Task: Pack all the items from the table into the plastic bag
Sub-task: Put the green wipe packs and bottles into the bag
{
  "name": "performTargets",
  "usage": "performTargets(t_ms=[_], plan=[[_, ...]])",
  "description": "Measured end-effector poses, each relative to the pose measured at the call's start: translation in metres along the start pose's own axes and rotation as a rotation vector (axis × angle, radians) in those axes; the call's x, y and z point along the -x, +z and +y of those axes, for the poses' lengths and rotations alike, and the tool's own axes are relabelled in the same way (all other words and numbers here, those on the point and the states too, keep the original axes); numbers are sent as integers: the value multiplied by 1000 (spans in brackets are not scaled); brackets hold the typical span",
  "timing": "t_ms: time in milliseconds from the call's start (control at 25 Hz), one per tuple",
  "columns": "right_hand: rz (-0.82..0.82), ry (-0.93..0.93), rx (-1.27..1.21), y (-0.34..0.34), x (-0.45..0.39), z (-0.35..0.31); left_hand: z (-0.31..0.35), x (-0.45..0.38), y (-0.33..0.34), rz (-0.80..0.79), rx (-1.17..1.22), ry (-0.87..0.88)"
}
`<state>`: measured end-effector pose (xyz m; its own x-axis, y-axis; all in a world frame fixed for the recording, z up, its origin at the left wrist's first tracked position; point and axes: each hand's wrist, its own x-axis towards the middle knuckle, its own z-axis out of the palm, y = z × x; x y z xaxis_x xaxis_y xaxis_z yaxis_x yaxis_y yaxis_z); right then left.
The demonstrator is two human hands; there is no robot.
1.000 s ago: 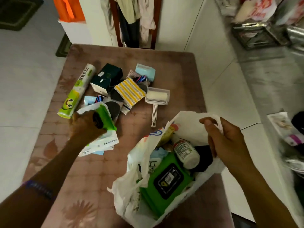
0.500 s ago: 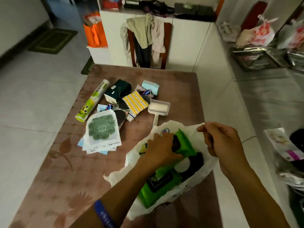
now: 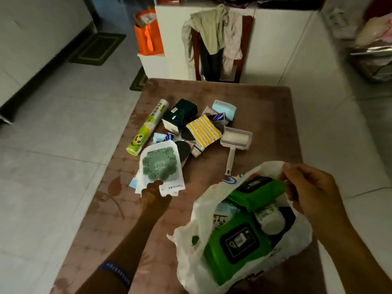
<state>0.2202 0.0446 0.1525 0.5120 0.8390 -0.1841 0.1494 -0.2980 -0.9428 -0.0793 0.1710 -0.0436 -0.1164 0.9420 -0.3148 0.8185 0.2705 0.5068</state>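
Head view: plastic bag mouth faces up, right hand pinching rim; left hand on white pouch, long axis away, grip unclear.

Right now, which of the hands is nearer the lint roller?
Left. The left hand touches packets just left of the lint roller's handle; the right hand holds the plastic bag's rim.

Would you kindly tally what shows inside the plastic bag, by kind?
Green wipe packs: 2
White bottle: 1
Pale printed packet: 1
Total visible in the plastic bag: 4; anything buried underneath is hidden.
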Motion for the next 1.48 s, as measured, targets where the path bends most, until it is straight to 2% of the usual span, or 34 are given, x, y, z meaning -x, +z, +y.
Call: performTargets(t_ms=[120,160,280,400,440,520,600,680,840,960,1040,1120,1240,1360,1440,1480], plan=[[51,4,75,-7,2,10,-9,-33,25,-140,-284,148],[68,24,82,-9,2,14,-9,-43,31,-130,-289,180],[104,104,28,-12,2,25,-20,-58,44,-7,-112,121],[128,134,7,-13,3,25,-23,-49,47,2,-104,215],[126,134,16,-13,3,25,-17,-50,41,4,-70,159],[104,130,34,-12,4,25,-14,-61,31,86,5,-121],[75,129,39,-8,4,29,-16,-67,25,66,78,-311],[54,117,41,-5,5,33,-23,-67,33,35,210,-363],[30,99,65,-8,6,38,-28,-62,38,105,424,-356],[33,72,85,-18,7,39,-30,-55,16,222,337,-239],[17,65,79,-21,9,36,-30,-40,-12,332,205,-34],[15,59,57,-24,10,32,-12,-19,-51,381,313,112],[30,86,-33,-33,10,26,46,37,-103,353,643,194],[26,98,-118,-40,8,14,114,109,-142,290,688,415],[-2,100,-165,-44,9,9,143,141,-139,181,783,437],[-25,104,-179,-48,11,7,154,153,-133,111,840,395]])
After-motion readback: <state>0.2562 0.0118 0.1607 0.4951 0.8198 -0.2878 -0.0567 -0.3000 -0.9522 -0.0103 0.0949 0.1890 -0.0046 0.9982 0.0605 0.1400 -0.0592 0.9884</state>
